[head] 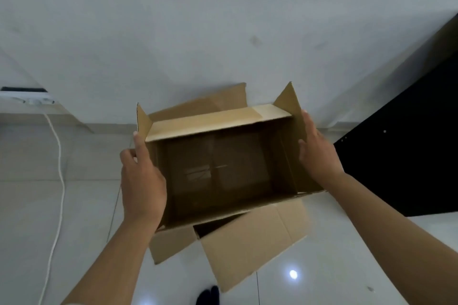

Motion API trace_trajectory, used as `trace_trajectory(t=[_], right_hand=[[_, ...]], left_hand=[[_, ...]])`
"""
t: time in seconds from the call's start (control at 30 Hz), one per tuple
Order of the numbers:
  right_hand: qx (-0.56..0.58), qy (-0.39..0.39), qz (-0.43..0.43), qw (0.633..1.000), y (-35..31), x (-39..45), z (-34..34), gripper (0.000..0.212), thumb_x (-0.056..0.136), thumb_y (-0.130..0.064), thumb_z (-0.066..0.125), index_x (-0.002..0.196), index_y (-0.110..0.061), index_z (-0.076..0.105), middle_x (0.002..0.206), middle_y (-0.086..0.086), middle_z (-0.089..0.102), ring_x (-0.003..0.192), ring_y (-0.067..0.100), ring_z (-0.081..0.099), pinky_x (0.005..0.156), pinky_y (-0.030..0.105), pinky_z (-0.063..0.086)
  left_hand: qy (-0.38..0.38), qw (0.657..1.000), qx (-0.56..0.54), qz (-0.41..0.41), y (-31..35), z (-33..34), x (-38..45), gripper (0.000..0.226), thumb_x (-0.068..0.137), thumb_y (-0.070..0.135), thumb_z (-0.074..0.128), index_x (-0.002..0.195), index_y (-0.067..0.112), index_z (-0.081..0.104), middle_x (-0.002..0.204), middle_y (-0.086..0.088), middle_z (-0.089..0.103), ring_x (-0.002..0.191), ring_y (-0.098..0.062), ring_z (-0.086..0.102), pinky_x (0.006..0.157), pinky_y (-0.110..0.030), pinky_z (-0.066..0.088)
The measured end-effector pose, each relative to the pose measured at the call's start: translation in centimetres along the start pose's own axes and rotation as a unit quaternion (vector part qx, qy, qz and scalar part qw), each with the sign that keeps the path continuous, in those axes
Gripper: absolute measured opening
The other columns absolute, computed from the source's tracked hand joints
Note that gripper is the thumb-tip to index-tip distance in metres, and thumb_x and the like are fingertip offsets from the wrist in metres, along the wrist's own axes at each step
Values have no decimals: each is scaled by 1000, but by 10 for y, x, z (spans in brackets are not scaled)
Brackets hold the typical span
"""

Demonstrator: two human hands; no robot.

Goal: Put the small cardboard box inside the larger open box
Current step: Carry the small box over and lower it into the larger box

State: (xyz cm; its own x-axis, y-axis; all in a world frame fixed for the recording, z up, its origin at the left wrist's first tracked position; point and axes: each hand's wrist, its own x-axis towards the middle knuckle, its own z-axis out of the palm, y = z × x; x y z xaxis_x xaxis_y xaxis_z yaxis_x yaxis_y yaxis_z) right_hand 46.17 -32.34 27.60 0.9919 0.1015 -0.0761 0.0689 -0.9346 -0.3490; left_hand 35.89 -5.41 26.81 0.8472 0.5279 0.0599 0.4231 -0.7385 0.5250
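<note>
The larger open box (250,235) of brown cardboard stands on the floor at the centre, flaps spread, its inside dark. On its bottom lies a flat brown shape with a strip of tape (205,171); I cannot tell whether it is the small cardboard box or the bottom flaps. My left hand (141,181) grips the box's left wall, one finger reaching up along the upright left flap. My right hand (319,153) holds the right wall, thumb inside and fingers lying along the outside of the raised right flap.
A pale wall rises just behind the box. A white cable (58,181) runs down the tiled floor at the left from a socket strip (29,100). A black panel (409,143) leans at the right. A dark foot (208,296) shows at the bottom edge.
</note>
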Motion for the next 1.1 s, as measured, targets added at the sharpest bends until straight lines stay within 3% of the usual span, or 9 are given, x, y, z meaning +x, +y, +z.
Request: trace_trajectory(t=[0.07,0.17,0.37,0.5,0.63,0.77,1.0,1.1], right_hand=[[-17,-13,-7,1000,5,18,4,65,94,-7,39,144,-20,0,142,14,41,84,28,58,68,38,47],[-12,-21,-9,1000,23,42,13,66,93,-6,41,144,-21,2,136,16,46,67,18,51,59,31,41],[-27,-51,-22,998,60,76,37,67,92,-5,44,144,-21,4,132,20,50,64,18,49,56,29,40],[-34,-73,-32,996,81,90,57,69,92,-10,45,143,-26,1,111,23,59,70,20,52,64,35,47],[-44,-110,-39,992,97,95,86,68,94,-13,42,143,-27,-3,111,21,60,82,32,61,69,39,47],[-39,-116,-37,992,123,101,127,71,93,-12,44,143,-26,-3,97,19,62,66,23,55,60,34,45],[-56,-124,-48,989,148,114,189,68,93,-10,43,144,-21,-1,106,20,59,69,20,46,63,32,40],[-97,-110,-72,987,159,118,210,72,91,-7,47,144,-16,0,117,17,55,85,24,52,68,33,41]], left_hand=[[1,1000,-8,-16,2,15,6,65,86,-5,45,142,13,16,118,-25,41,74,-31,52,62,-38,50],[0,999,-15,-31,6,39,8,63,86,-4,44,140,15,17,116,-25,41,77,-36,56,64,-47,55],[-11,997,-28,-70,17,86,2,59,88,-2,43,140,11,20,119,-25,42,80,-31,56,65,-40,54],[1,996,-18,-92,16,119,-7,58,86,-4,44,140,5,22,119,-28,43,87,-32,54,70,-40,51],[-6,993,9,-120,7,152,-22,58,87,-4,44,140,3,21,113,-30,46,83,-37,54,65,-36,43],[-17,991,32,-131,-4,188,-29,60,86,-4,45,140,4,20,113,-30,46,80,-38,56,63,-41,49],[-44,988,74,-127,-33,245,-26,63,84,-4,49,140,5,20,112,-32,47,76,-38,57,62,-44,51],[-48,982,137,-124,-41,265,-27,62,82,-5,53,138,1,26,103,-33,51,79,-43,56,70,-53,47]])
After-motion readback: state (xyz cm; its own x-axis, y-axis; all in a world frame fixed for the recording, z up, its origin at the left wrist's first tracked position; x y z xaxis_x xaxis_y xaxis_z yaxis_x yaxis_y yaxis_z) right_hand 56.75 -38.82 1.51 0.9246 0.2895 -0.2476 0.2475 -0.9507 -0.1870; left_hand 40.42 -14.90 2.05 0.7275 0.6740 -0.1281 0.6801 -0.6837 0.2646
